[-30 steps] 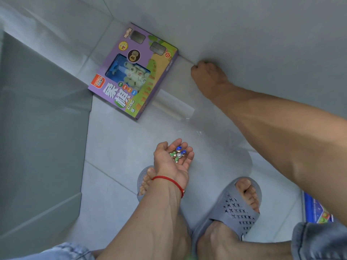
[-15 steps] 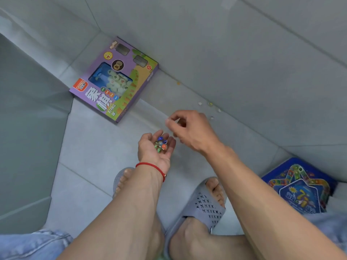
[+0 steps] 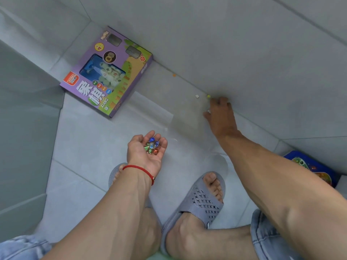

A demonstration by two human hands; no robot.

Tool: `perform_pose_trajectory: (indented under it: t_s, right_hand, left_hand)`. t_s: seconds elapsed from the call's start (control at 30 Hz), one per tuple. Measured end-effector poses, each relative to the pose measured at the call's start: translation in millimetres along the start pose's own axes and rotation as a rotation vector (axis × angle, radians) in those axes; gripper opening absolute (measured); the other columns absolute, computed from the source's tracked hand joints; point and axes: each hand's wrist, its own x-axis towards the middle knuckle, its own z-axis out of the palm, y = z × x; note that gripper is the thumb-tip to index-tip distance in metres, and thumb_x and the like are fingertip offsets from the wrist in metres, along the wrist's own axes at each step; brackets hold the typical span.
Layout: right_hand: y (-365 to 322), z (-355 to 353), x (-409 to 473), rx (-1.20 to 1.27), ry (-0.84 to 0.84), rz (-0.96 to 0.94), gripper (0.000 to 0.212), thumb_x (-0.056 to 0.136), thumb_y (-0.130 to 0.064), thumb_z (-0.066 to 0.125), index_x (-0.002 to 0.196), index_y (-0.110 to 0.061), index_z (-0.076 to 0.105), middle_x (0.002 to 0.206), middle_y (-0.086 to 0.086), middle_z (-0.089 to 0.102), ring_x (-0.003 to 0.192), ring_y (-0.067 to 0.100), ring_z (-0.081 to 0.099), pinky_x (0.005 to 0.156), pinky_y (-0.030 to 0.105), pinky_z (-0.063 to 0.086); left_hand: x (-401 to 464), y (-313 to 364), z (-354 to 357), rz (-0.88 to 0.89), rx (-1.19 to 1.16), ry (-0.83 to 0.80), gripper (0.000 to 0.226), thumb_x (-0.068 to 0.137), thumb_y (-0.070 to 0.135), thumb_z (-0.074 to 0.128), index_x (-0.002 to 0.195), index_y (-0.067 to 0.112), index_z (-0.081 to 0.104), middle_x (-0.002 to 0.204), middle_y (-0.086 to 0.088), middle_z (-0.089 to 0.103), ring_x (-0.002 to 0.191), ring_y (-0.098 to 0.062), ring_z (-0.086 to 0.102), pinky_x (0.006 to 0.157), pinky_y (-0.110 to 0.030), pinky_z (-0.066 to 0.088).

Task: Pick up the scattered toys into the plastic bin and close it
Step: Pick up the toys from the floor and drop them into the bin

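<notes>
marbles (image 3: 152, 146) sit in a small pile in my left hand (image 3: 145, 154), palm up, fingers cupped loosely around them, blue, green, clear and orange-red ones visible. red string bracelet (image 3: 139, 170) on that wrist. left hand hovers above the grey tile floor (image 3: 90, 147), over the toes of my left foot. right hand (image 3: 220, 116) is stretched out to the seam where the floor meets the wall (image 3: 244, 53), fingertips down at the seam; i cannot tell if it's pinching anything, view is from the back of the hand. loose bits lie along that seam: a yellow-green marble (image 3: 208, 96) just beside the right fingertips, a small white piece (image 3: 197, 96) near it, an orange bit (image 3: 174, 75) farther left. purple chess set box (image 3: 108, 72) lies flat on the floor in the corner, one end against the wall, well apart from both hands. blue game board (image 3: 312, 168) lies at the right edge, partly hidden behind my right forearm. both feet in grey slippers (image 3: 199, 201), denim cuffs at the bottom corners. plastic bin not visible from here.
</notes>
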Motion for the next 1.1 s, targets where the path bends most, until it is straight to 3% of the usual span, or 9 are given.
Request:
perform_pose_trajectory:
  t_s: [0.13,0.37,0.5,0.67,0.83,0.93,1.0,1.1]
  right_hand:
    - [6,4,3,0.082,0.08,-0.054,0.009,0.094,-0.003,0.057,0.101,0.003,0.06,0.103,0.024,0.054,0.088,0.041,0.058,0.071,0.042,0.05]
    - [-4,-6,20,0.118,0.175,-0.026,0.018,0.096,-0.012,0.054,0.107,0.0,0.061,0.107,0.022,0.061,0.091,0.041,0.062,0.076,0.042,0.046]
    - [-11,-2,31,0.035,0.17,-0.065,0.008,0.091,0.001,0.056,0.096,0.001,0.062,0.099,0.023,0.062,0.085,0.042,0.063,0.07,0.041,0.047]
    - [-20,2,37,0.04,0.114,0.018,0.013,0.089,0.007,0.055,0.095,0.0,0.064,0.098,0.021,0.065,0.091,0.041,0.065,0.074,0.038,0.048]
    - [-14,1,29,0.249,0.196,0.14,0.011,0.092,-0.008,0.056,0.096,0.0,0.063,0.097,0.021,0.067,0.094,0.04,0.062,0.077,0.039,0.044]
    - [-15,-4,20,0.44,0.253,0.26,0.014,0.09,-0.014,0.061,0.096,-0.004,0.069,0.094,0.015,0.071,0.091,0.034,0.063,0.073,0.031,0.039]
    - [-15,-3,15,0.628,0.281,0.452,0.022,0.084,-0.027,0.064,0.096,-0.012,0.075,0.09,0.008,0.075,0.087,0.028,0.068,0.074,0.023,0.045]
    - [13,32,13,0.84,0.287,0.664,0.04,0.06,-0.054,0.059,0.083,-0.024,0.072,0.074,-0.002,0.074,0.074,0.023,0.073,0.077,0.037,0.061]
  left_hand:
    - [3,3,4,0.024,-0.004,0.015,0.036,0.103,0.025,0.039,0.104,0.001,0.065,0.09,-0.016,0.062,0.078,-0.027,0.062,0.07,-0.038,0.056]
    - [0,-2,9,0.03,0.016,0.01,0.035,0.102,0.025,0.041,0.1,0.0,0.066,0.089,-0.016,0.063,0.076,-0.027,0.062,0.072,-0.038,0.057]
    - [-2,-1,3,0.051,0.016,0.028,0.035,0.101,0.024,0.041,0.1,-0.001,0.066,0.086,-0.016,0.063,0.074,-0.027,0.062,0.071,-0.037,0.057]
    - [-2,0,-1,0.055,0.02,0.035,0.035,0.101,0.025,0.042,0.102,-0.001,0.066,0.087,-0.016,0.063,0.075,-0.027,0.062,0.068,-0.037,0.056]
    - [-4,0,-1,0.042,0.011,0.03,0.036,0.101,0.025,0.042,0.101,-0.001,0.066,0.087,-0.016,0.064,0.075,-0.027,0.063,0.067,-0.037,0.056]
    - [-4,0,0,0.034,0.007,0.024,0.036,0.101,0.025,0.042,0.1,-0.001,0.066,0.087,-0.016,0.063,0.075,-0.027,0.062,0.067,-0.037,0.056]
    - [-4,0,1,0.03,-0.001,0.022,0.035,0.101,0.025,0.042,0.1,-0.001,0.066,0.087,-0.017,0.063,0.075,-0.028,0.062,0.068,-0.037,0.056]
    - [-4,-1,2,0.025,-0.011,0.015,0.035,0.1,0.025,0.042,0.099,-0.001,0.066,0.087,-0.017,0.063,0.076,-0.028,0.062,0.069,-0.037,0.056]
